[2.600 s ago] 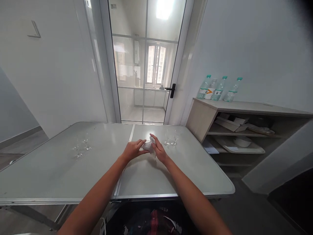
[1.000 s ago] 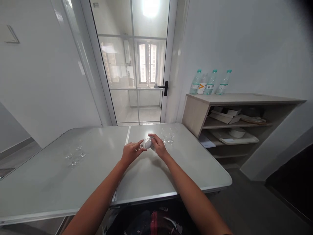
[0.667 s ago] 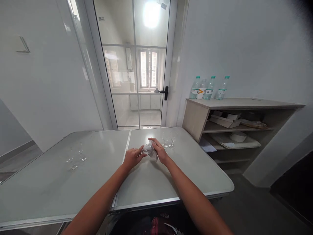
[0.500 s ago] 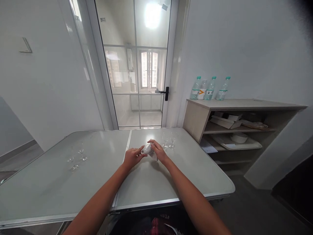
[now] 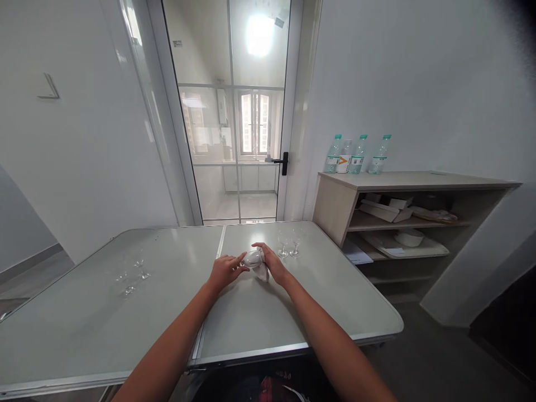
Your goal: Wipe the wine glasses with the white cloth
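Between my hands, a small clear stemmed glass lies tilted on its side above the table. The fingers of my left hand pinch its left end, the foot side. My right hand presses a white cloth to the other end, and the cloth hangs down below the fingers. Part of the cloth seems to be inside the bowl. Just past my right hand stand two stemmed glasses, a left one and a right one.
Several clear glasses stand on the table's left half. A metal seam divides the tabletop. To the right is a wooden shelf unit with plastic bottles on top. A glass door rises behind the table.
My right hand has shifted slightly, and more of the glass and hanging cloth shows. My left hand keeps its grip. The view has tilted up a little.
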A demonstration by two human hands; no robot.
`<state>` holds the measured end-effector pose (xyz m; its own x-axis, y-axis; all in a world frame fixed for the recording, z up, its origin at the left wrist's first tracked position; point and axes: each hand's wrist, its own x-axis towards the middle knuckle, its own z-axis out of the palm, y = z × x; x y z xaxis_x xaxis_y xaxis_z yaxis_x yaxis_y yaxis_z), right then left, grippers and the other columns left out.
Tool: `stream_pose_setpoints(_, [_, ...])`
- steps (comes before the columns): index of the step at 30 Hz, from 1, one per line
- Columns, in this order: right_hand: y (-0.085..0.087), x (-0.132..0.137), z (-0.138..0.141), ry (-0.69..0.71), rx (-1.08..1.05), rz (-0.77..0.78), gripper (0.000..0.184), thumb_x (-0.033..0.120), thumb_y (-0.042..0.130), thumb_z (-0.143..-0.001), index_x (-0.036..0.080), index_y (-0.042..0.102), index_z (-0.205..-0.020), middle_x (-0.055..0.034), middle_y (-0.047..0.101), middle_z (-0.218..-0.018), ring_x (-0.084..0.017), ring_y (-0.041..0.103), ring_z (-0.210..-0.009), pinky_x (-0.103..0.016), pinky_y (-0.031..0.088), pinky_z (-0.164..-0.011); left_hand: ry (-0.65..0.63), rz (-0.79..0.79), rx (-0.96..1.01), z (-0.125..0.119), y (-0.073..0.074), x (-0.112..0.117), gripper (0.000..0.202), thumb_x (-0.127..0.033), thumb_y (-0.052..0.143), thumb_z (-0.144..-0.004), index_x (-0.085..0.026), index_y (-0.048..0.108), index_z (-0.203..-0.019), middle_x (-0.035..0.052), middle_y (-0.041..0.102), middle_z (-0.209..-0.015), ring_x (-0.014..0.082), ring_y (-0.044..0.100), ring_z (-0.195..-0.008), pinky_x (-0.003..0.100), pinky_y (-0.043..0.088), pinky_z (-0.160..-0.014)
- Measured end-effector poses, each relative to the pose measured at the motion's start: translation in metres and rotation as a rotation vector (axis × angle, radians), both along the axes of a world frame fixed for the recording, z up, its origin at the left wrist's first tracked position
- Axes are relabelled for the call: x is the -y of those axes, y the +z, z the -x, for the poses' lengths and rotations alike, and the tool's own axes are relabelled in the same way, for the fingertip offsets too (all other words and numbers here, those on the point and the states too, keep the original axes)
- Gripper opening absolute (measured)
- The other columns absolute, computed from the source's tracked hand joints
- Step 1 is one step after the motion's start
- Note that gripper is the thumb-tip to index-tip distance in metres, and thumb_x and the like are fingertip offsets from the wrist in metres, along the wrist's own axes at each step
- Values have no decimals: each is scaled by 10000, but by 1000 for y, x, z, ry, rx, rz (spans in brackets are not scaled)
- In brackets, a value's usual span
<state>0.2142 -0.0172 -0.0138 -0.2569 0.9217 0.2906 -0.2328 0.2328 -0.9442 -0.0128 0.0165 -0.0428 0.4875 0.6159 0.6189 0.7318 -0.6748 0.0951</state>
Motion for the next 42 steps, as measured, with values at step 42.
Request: stream_pose_setpoints(42, [-8,-18,-9,-275,-295,28,605,459,785,-790,257,567,-1317,33,638,-813,-157,592,-727,-259,473,-680,80,115,225,-4,2,4,440,-613,727,-854,-273,803,-1124,7,762,-735,153,653,-641,257,436,-673])
